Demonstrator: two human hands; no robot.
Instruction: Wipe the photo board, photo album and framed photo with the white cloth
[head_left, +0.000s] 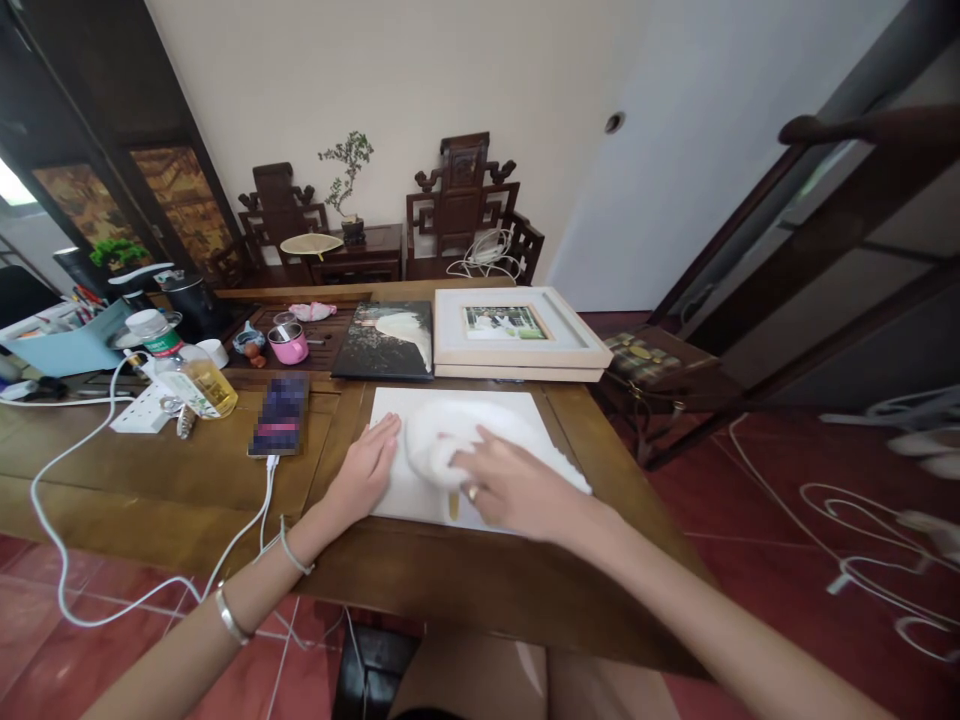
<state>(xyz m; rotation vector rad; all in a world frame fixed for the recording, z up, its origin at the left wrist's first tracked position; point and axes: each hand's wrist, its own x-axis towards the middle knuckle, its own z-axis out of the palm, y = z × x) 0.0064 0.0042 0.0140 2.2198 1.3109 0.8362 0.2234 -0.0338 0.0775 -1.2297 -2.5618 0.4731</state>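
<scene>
Right hand (495,482), fingers bent, is touching 1 blurred white item (431,440); whether it is pinching cannot be told. The item is lying leftward and ahead, on a white panel (405,508); left hand (367,467), flattened, is resting along the panel's left edge.

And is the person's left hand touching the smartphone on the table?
No, the left hand rests at the left edge of the white sheet, while the smartphone lies apart, farther left.

On my feed: sheet (416,495) on table (450,572) | phone (280,418) left of sheet | bottle (214,388) left of phone | picture (390,338) behind sheet | frame (566,330) right of picture
</scene>
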